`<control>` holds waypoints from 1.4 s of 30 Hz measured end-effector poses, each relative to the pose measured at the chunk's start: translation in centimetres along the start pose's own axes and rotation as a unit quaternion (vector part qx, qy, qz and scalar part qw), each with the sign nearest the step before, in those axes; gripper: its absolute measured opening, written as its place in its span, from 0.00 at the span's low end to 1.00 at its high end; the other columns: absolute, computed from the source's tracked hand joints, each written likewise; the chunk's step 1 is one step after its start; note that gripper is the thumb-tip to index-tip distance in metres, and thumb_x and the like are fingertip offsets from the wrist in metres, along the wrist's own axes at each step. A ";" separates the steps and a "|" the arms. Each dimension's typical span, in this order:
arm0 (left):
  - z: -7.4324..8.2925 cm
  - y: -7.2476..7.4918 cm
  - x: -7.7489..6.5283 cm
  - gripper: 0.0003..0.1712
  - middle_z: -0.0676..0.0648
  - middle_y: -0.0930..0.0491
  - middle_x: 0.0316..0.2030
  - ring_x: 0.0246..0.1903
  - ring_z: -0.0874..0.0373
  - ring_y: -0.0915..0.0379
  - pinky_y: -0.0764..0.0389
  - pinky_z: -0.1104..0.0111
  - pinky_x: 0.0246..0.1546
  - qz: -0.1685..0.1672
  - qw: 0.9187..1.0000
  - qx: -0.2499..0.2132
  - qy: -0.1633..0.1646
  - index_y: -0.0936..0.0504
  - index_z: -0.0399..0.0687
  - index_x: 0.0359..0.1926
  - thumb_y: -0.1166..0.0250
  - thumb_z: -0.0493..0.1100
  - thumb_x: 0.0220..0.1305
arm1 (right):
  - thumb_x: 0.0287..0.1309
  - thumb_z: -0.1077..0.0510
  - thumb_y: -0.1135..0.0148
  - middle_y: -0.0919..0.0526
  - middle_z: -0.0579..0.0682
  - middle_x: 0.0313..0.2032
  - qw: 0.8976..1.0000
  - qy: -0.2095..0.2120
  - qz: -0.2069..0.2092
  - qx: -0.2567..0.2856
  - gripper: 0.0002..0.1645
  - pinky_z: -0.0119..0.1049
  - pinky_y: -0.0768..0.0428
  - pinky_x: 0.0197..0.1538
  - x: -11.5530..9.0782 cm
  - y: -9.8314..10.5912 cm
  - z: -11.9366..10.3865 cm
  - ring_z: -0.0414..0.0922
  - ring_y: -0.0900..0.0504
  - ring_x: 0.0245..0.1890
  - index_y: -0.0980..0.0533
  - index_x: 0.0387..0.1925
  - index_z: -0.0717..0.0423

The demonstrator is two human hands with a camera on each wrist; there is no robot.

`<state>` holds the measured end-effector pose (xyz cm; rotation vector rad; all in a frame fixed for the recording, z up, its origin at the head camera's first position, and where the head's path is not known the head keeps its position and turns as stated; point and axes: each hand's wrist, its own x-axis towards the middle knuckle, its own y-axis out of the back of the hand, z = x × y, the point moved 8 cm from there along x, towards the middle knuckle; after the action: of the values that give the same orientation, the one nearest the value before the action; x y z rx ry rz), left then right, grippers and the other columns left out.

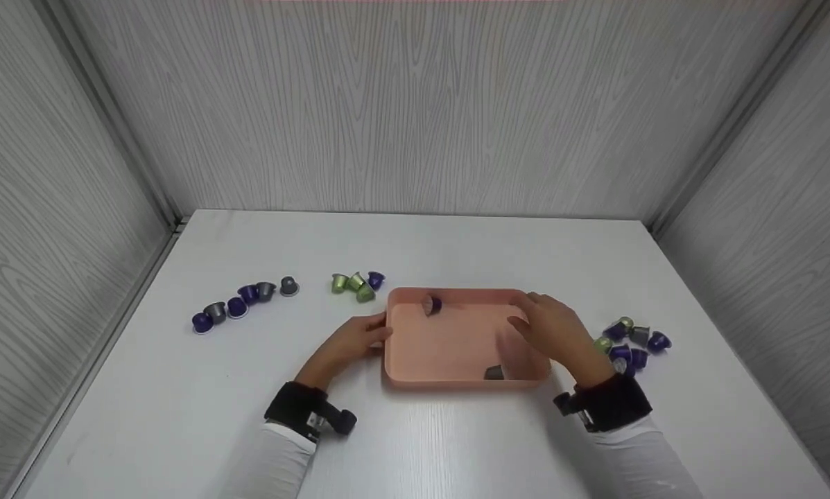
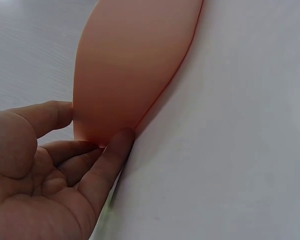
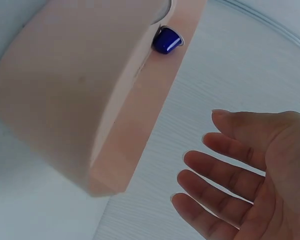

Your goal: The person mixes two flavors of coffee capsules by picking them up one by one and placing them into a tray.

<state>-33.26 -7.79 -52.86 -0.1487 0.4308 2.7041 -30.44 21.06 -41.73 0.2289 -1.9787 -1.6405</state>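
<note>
A shallow pink tray [image 1: 449,346] lies at the middle of the white table. My left hand [image 1: 349,339] grips its left end; in the left wrist view the thumb [image 2: 57,117] is at the rim and fingers touch the lower edge. Inside the tray are a purple coffee capsule [image 1: 435,305] at the back left and a grey capsule [image 1: 494,373] at the front right. My right hand [image 1: 557,333] is over the tray's right end, fingers loosely bent with nothing in them. The right wrist view shows that hand [image 3: 255,175] apart from the tray [image 3: 65,90].
Purple and grey capsules [image 1: 238,307] form a loose row at the left. Green capsules [image 1: 356,281] and a purple one [image 1: 376,280] sit behind the tray. A mixed cluster [image 1: 621,352] lies at the right, partly behind my right wrist. Wood-grain panels [image 1: 415,104] enclose the table.
</note>
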 end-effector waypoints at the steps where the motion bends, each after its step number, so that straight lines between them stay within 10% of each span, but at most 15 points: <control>1: 0.0 0.0 0.0 0.29 0.43 0.32 0.67 0.60 0.50 0.29 0.32 0.57 0.64 0.000 1.000 0.000 0.000 0.37 0.44 0.71 0.44 0.44 0.73 | 0.61 0.58 0.33 0.17 0.56 0.37 1.000 0.001 0.006 -0.001 0.19 0.48 0.17 0.37 -0.2 0.2 0.2 0.54 0.18 0.35 0.23 0.51 0.60; 23: -0.6 -0.7 0.0 0.30 0.43 0.31 0.66 0.57 0.50 0.26 0.23 0.61 0.56 -0.023 0.999 -0.025 0.010 0.39 0.45 0.73 0.46 0.46 0.74 | 0.62 0.46 0.35 0.35 0.71 0.64 0.995 -0.094 0.022 0.022 0.44 0.65 0.36 0.63 -4.0 -0.4 5.7 0.67 0.36 0.64 0.41 0.70 0.64; 42: -0.6 -0.2 0.1 0.31 0.44 0.35 0.69 0.61 0.50 0.30 0.28 0.58 0.61 -0.020 1.000 -0.004 0.006 0.39 0.47 0.73 0.45 0.48 0.74 | 0.60 0.30 0.43 0.52 0.75 0.70 0.965 -0.219 -0.143 0.032 0.58 0.80 0.54 0.58 -6.8 -1.5 11.6 0.76 0.56 0.68 0.52 0.75 0.62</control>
<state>-33.25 -7.75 -53.51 -0.1730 0.4152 2.6667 -31.02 33.76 -46.36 0.1933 -2.4223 -1.9422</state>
